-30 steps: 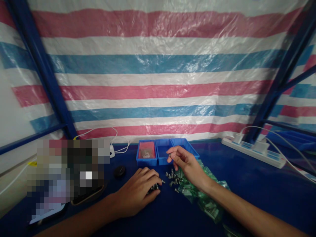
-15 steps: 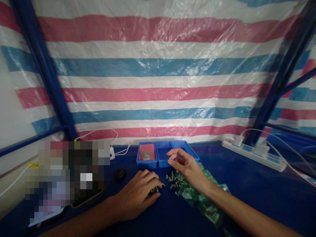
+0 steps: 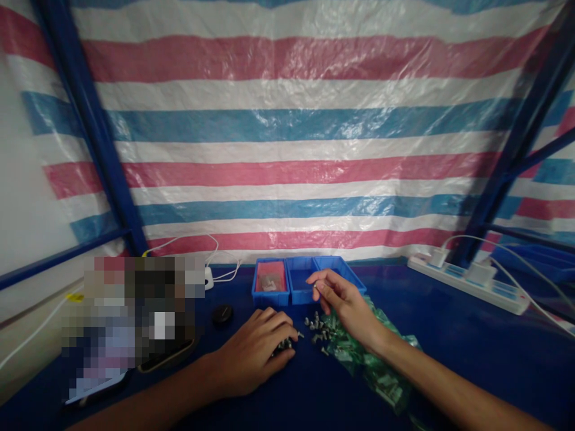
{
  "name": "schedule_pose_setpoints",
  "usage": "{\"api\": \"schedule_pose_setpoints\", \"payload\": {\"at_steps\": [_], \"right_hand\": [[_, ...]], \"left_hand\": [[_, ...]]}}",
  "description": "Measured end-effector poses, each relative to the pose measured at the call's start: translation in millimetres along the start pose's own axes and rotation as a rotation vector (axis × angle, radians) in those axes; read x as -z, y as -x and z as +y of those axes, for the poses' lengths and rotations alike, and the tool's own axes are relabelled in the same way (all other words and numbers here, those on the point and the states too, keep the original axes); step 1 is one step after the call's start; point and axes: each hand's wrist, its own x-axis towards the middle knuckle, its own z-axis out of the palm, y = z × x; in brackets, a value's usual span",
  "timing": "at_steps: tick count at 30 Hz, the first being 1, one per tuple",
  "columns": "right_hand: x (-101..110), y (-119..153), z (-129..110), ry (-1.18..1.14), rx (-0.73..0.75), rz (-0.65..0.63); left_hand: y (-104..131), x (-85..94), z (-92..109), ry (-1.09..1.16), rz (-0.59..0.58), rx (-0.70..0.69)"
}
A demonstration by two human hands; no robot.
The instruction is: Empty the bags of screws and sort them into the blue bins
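My left hand (image 3: 256, 350) rests palm-down on the blue table, its fingers curled round a small heap of metal screws (image 3: 284, 344). Part of that heap is hidden under the palm. Above the table, my right hand (image 3: 344, 302) pinches one small metal piece (image 3: 316, 286), apparently a screw, between thumb and forefinger. Below its fingertips lies a loose pile of screws (image 3: 317, 326). Green plastic bags (image 3: 386, 380) with metal parts inside lie under and beside my right forearm.
Behind the hands stand a blue bin (image 3: 271, 297) with a pink-red lining and small bag, and a divided blue tray (image 3: 302, 295). A round black object (image 3: 222, 313) sits left. A white power strip (image 3: 467, 284) with plugs lies right. Blurred items (image 3: 148, 317) occupy the left side.
The whole view has shifted slightly right. My right hand's fingers have closed in a little round the small piece; my left hand stays over its heap.
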Motion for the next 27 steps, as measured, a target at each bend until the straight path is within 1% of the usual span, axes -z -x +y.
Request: {"api": "schedule_pose_setpoints", "payload": {"at_steps": [13, 21, 27], "right_hand": [[2.8, -1.7, 5.8, -0.001, 0.000, 0.035], [3.1, -3.5, 5.8, -0.011, 0.003, -0.010], [2.3, -3.2, 7.3, -0.030, -0.019, 0.005]], "left_hand": [[0.4, -1.2, -1.1, -0.010, 0.023, -0.008], [0.3, 0.2, -0.6, -0.010, -0.001, 0.007], [1.2, 0.1, 0.5, 0.002, -0.004, 0.007]]}}
